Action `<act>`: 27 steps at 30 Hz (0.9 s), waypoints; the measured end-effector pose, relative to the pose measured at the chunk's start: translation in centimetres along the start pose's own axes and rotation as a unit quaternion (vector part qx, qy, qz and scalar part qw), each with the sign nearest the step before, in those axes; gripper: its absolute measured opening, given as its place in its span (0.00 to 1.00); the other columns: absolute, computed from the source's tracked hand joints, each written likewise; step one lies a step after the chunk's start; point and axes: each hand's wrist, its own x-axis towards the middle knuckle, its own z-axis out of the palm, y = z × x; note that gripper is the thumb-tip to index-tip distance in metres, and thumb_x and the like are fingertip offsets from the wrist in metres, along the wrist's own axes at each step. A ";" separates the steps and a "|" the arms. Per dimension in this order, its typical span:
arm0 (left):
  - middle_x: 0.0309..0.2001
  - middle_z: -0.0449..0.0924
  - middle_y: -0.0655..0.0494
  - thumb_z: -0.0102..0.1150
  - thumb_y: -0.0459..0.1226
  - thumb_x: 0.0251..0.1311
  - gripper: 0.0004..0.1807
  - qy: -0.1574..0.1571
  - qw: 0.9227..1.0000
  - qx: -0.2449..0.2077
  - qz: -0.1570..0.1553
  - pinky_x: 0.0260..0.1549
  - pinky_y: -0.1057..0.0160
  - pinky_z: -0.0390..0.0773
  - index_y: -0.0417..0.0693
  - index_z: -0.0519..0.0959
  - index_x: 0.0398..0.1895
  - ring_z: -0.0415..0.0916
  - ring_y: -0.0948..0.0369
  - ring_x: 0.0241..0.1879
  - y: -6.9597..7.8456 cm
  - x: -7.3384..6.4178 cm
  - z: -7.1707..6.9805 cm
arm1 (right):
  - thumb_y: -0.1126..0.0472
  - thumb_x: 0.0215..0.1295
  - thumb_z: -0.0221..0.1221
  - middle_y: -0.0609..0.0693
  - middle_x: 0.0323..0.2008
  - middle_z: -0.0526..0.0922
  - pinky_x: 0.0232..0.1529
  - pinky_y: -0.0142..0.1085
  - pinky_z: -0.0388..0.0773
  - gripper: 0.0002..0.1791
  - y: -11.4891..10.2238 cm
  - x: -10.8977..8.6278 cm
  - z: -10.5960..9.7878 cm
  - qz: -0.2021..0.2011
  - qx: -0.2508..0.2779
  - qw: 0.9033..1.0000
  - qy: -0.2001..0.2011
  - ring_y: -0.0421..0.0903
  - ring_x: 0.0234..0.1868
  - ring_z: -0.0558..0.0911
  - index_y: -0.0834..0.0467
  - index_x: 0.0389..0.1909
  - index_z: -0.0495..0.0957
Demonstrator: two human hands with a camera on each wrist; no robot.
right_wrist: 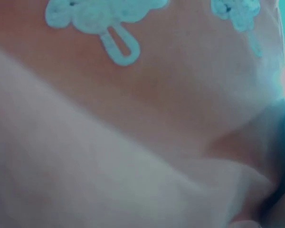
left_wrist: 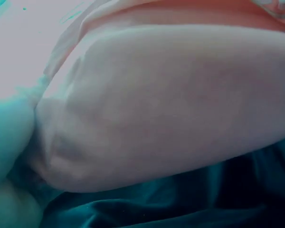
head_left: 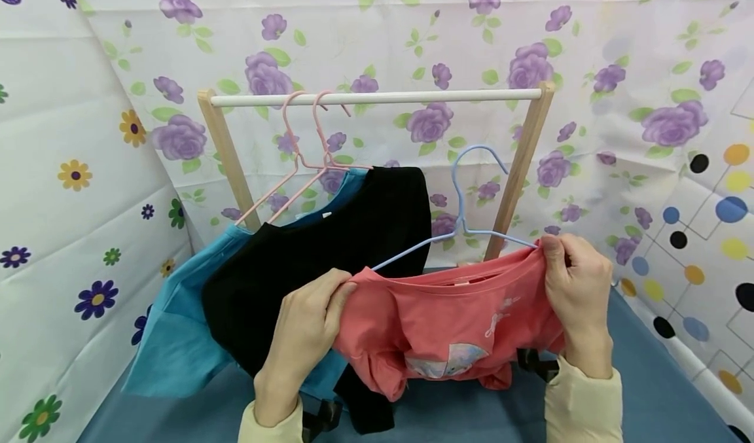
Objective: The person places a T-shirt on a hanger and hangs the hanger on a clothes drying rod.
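Note:
A coral-pink T-shirt [head_left: 436, 312] with a pale print on its front is held up by both hands. Inside its neckline sits a light blue hanger [head_left: 461, 215], whose hook points up, apart from the rail. My left hand [head_left: 309, 328] pinches the shirt at one shoulder, and my right hand [head_left: 580, 292] grips the opposite shoulder near the hanger's end. Pink cloth [left_wrist: 156, 104] fills much of the left wrist view, with fingers [left_wrist: 9, 137] at its left edge. Close up in the right wrist view are the shirt [right_wrist: 147, 99] and part of its print.
Behind the hands stands a wooden rack with a white rail [head_left: 400, 98]. From it, on pink hangers [head_left: 323, 135], hang a black T-shirt [head_left: 330, 247] and a blue T-shirt [head_left: 182, 338]. Flowered cloth [head_left: 377, 31] forms the backdrop, above a blue-grey surface [head_left: 642, 377].

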 end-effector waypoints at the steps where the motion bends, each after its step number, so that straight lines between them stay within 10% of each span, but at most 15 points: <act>1: 0.28 0.75 0.65 0.57 0.34 0.68 0.03 0.005 1.000 -0.003 0.000 0.21 0.70 0.71 0.52 0.80 0.37 0.67 0.71 0.22 0.0 0.0 0.0 | 0.47 0.71 0.57 0.57 0.20 0.76 0.28 0.26 0.61 0.25 0.1 0.0 0.1 0.000 0.003 1.000 -0.004 0.28 0.26 0.66 0.63 0.21 0.80; 14: 0.26 0.79 0.58 0.59 0.33 0.66 0.02 0.079 0.996 0.044 -0.007 0.18 0.67 0.66 0.48 0.80 0.38 0.65 0.66 0.17 -1.4 -0.5 -1.7 | 0.56 0.73 0.55 0.55 0.22 0.74 0.30 0.31 0.63 0.20 2.0 -0.5 1.0 0.029 0.022 0.998 -0.056 0.39 0.27 0.69 0.63 0.22 0.76; 27: 0.26 0.80 0.52 0.58 0.32 0.67 0.05 0.184 0.975 0.082 -0.092 0.23 0.71 0.67 0.42 0.82 0.37 0.69 0.61 0.21 -1.8 -1.4 -4.8 | 0.54 0.74 0.53 0.55 0.44 0.81 0.40 0.25 0.70 0.17 4.0 -1.0 2.0 0.193 0.031 0.969 -0.151 0.44 0.41 0.80 0.62 0.51 0.79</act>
